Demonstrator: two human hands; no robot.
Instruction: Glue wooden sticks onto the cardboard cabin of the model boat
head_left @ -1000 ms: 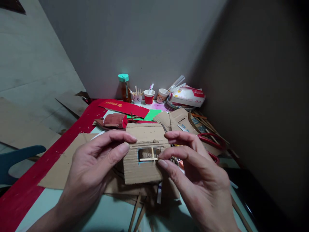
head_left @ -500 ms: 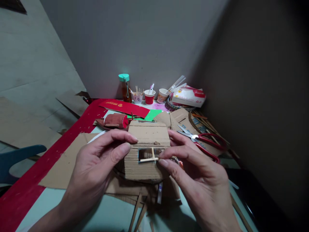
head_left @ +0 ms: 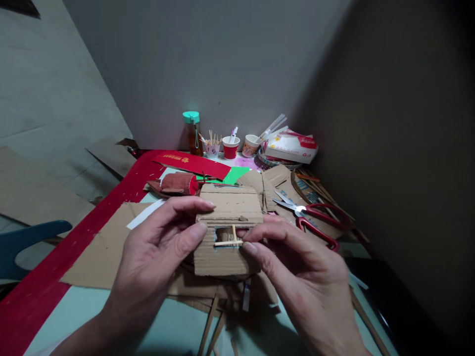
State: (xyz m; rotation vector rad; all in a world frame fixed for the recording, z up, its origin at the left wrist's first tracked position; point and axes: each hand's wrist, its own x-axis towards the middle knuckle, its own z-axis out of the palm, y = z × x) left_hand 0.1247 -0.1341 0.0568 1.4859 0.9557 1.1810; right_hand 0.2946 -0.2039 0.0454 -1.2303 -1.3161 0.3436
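My table (head_left: 74, 316), pale green top: red paper strip (head_left: 55, 267), flat cardboard sheet (head_left: 100, 252), red-handled scissors (head_left: 315, 222), paper cups (head_left: 230, 147) and bottle (head_left: 193, 133) at the wall.

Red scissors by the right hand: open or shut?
Open. The red scissors lie on the cardboard with blades spread apart in a V and their handle loops separated.

Your left hand (head_left: 156, 257) lies left of the small corrugated cardboard house with a window opening (head_left: 228, 232), your right hand (head_left: 304, 277) right of it. Crossed thin wooden sticks (head_left: 232, 241) sit in that window. Behind the house lies a rolled red cardboard piece (head_left: 178, 184); to its right, red-handled scissors (head_left: 311, 217). Far behind it, against the wall, stands a teal-capped bottle (head_left: 193, 132).
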